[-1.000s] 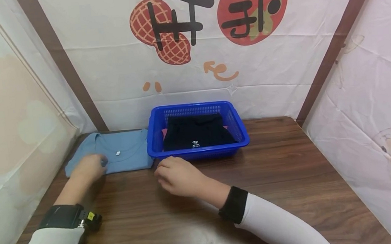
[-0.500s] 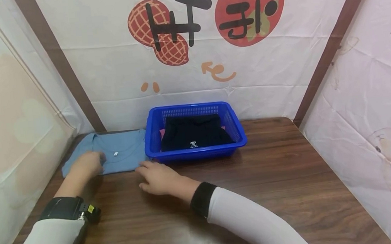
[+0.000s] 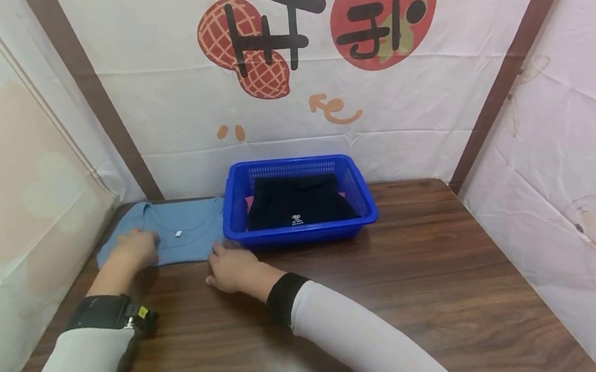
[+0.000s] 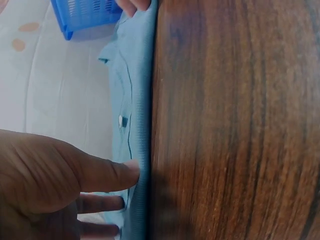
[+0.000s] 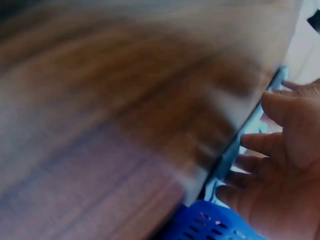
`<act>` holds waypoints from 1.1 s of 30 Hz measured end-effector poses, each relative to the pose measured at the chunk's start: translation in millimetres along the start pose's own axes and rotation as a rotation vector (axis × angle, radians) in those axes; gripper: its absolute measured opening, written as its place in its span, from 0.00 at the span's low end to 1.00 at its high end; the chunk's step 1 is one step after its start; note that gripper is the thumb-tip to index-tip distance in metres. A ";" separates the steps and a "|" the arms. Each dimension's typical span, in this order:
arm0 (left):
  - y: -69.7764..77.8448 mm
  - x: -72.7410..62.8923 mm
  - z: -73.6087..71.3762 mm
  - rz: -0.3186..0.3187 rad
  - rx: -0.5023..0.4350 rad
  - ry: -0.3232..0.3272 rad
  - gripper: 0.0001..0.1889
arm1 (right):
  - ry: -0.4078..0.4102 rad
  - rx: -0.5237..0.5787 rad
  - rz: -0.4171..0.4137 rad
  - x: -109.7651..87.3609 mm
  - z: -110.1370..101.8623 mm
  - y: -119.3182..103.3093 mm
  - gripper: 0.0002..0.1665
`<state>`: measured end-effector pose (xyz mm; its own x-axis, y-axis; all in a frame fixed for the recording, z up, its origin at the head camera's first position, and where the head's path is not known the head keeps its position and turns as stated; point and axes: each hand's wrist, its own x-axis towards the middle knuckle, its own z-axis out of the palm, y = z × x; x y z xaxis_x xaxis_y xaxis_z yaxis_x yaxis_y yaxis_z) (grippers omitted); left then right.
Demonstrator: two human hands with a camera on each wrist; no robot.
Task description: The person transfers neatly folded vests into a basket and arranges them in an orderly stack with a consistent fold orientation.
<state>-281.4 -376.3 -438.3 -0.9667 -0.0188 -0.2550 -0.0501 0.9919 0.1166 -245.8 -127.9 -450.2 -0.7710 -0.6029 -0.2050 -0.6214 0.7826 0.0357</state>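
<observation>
A folded light-blue T-shirt [image 3: 189,219] with a small white neck label lies on the table, left of the basket. My left hand [image 3: 137,248] is at the shirt's left front part. In the left wrist view its thumb [image 4: 125,172] touches the front fold, and its fingers extend over the cloth. My right hand [image 3: 230,267] is by the shirt's front right corner, close to the basket. In the right wrist view, that hand's fingers [image 5: 257,142] are spread and extended along the shirt's edge; whether they touch it is unclear.
A blue perforated basket [image 3: 302,230] stands against the back wall, right beside the shirt. Inside it lies a folded black garment [image 3: 299,197] with white print, over something pink. Printed white cloth walls [image 3: 181,131] enclose the brown wooden table [image 3: 417,270].
My right hand has moved left from in front of the basket to the shirt's front right corner. The left hand has stayed at the shirt's left part, with little movement.
</observation>
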 end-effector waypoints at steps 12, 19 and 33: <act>-10.0 -6.2 0.7 0.033 -0.038 -0.019 0.32 | -0.003 0.022 0.006 6.5 -13.8 -3.7 0.29; -6.0 -12.7 -2.3 -0.015 -0.069 -0.056 0.33 | -0.010 0.007 0.008 5.8 -14.6 -4.8 0.19; -2.9 -25.0 -2.0 0.052 -0.027 -0.052 0.44 | -0.061 -0.015 -0.014 1.1 -14.1 -4.9 0.23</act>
<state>-257.6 -378.9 -430.4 -0.9541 0.0400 -0.2969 -0.0073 0.9876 0.1567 -245.6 -134.5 -436.8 -0.7526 -0.6027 -0.2652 -0.6343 0.7717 0.0466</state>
